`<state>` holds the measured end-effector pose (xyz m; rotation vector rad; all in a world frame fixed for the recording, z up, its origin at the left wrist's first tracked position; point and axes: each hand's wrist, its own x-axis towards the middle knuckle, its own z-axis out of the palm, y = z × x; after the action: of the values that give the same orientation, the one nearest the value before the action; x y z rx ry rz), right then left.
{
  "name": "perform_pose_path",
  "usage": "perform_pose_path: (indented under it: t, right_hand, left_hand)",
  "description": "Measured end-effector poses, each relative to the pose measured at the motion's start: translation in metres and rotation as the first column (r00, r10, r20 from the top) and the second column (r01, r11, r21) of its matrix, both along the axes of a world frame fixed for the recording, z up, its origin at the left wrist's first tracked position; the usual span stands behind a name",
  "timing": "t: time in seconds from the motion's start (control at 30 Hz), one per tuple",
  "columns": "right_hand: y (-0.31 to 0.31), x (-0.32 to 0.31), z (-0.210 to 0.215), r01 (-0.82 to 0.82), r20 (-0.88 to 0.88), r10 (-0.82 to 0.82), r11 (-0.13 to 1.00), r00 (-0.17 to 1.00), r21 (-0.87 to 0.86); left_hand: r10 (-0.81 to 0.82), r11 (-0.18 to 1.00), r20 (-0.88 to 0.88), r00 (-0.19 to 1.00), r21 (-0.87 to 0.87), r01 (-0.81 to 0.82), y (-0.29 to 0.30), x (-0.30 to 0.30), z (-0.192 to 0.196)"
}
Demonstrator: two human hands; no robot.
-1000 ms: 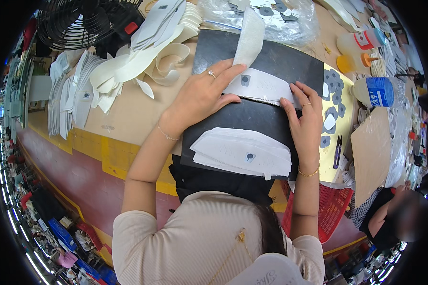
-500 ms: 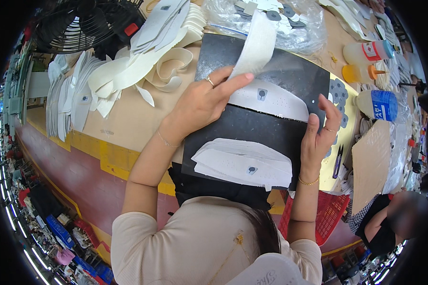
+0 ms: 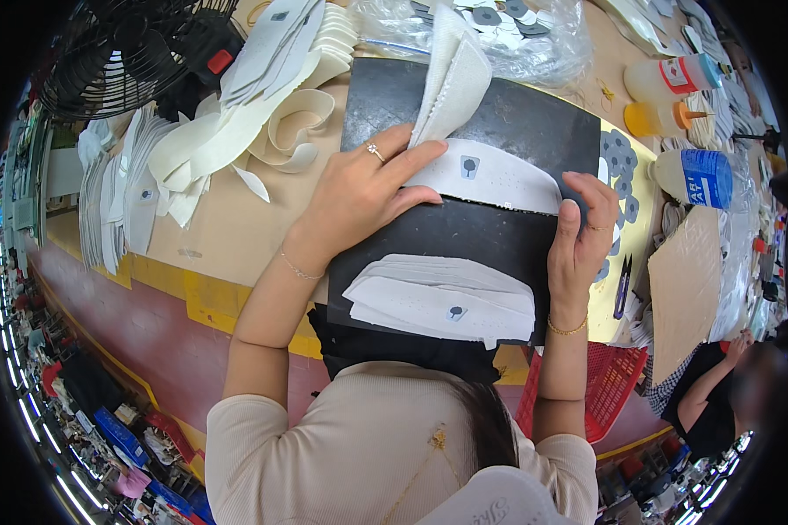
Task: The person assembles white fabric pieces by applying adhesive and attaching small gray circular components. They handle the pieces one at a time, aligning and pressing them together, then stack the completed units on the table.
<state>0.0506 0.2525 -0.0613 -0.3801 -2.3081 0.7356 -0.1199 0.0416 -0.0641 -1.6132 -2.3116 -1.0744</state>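
Change vs a second ago: our left hand (image 3: 359, 197) was flat on the white cut piece (image 3: 490, 175); now its fingers pinch a second white piece (image 3: 451, 74) and lift it off, folded upward above the black board (image 3: 464, 236). Our right hand (image 3: 578, 241) has slid off the piece to the board's right edge, fingers closed round that edge. The hands are apart. We read that as one layer being peeled from the one below.

The lower piece lies flat on the board's upper half, grey tab in its middle. A stack of white pieces (image 3: 442, 302) sits on the board's near half, unmoved.

Packaging on the table (image 3: 236, 227), far right: white bottle with red label (image 3: 674, 77), orange bottle (image 3: 657, 118), white bottle with blue label (image 3: 696, 175). Clear bag of grey parts (image 3: 517, 31) at the top.
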Motion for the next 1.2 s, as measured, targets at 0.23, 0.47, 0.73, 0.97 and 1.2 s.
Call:
perform_pose_path:
  t: [0.23, 0.47, 0.73, 0.97, 1.2]
  right_hand:
    - [0.0, 0.0, 0.0, 0.003, 0.015, -0.003, 1.0, 1.0, -0.007]
    - [0.0, 0.0, 0.0, 0.004, 0.023, -0.004, 1.0, 1.0, -0.004]
    - [0.0, 0.0, 0.002, 0.018, 0.082, -0.018, 1.0, 0.996, -0.003]
    - [-0.007, -0.007, 0.0, -0.011, 0.267, -0.016, 0.995, 0.964, 0.099]
    - [-0.01, -0.006, 0.002, -0.054, 0.291, -0.019, 0.969, 0.956, 0.241]
  left_hand:
    - [-0.014, 1.0, 0.007, 1.0, 0.007, 0.014, 0.0, 0.0, 0.001]
    - [-0.034, 0.999, -0.024, 0.999, 0.019, 0.034, 0.001, -0.001, -0.001]
    - [-0.045, 0.999, -0.05, 0.998, 0.014, 0.046, 0.003, -0.001, -0.003]
    - [-0.037, 0.998, 0.044, 0.998, 0.047, 0.034, 0.003, 0.001, 0.001]
    - [0.191, 0.872, 0.262, 0.946, 0.397, -0.286, -0.004, -0.001, -0.016]
